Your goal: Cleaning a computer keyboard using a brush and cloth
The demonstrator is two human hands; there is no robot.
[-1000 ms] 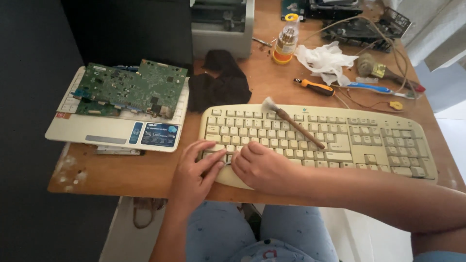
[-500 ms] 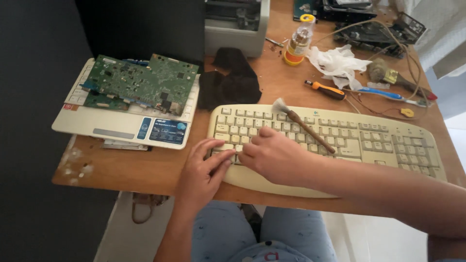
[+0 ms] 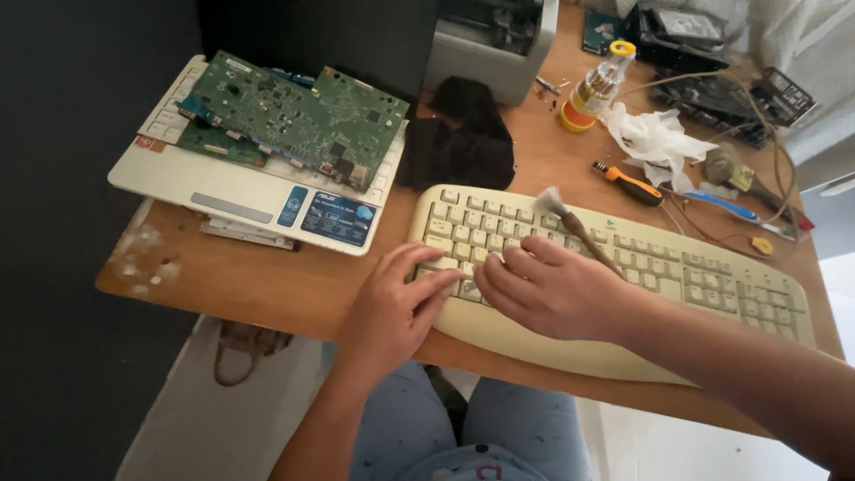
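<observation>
A cream keyboard [image 3: 712,276] lies along the front of the wooden desk [image 3: 267,285]. My left hand [image 3: 392,307] rests flat on its lower left corner, fingers spread over the keys. My right hand [image 3: 552,289] is just beside it, fingertips bent down onto keys in the left block, almost touching the left fingers. Whether those fingertips pinch a key is hidden. A small wooden-handled brush [image 3: 579,233] lies loose across the keys, just behind my right hand.
A white laptop base [image 3: 223,191] carrying green circuit boards [image 3: 294,116] sits at the left. Behind the keyboard are a black cloth [image 3: 459,134], a small bottle [image 3: 597,85], crumpled tissue [image 3: 655,138], an orange-handled screwdriver [image 3: 628,183], cables and a grey device [image 3: 494,40].
Both hands stay at the keyboard's lower left keys, fingers shifting only slightly. The brush has not moved. My view has drifted a little.
</observation>
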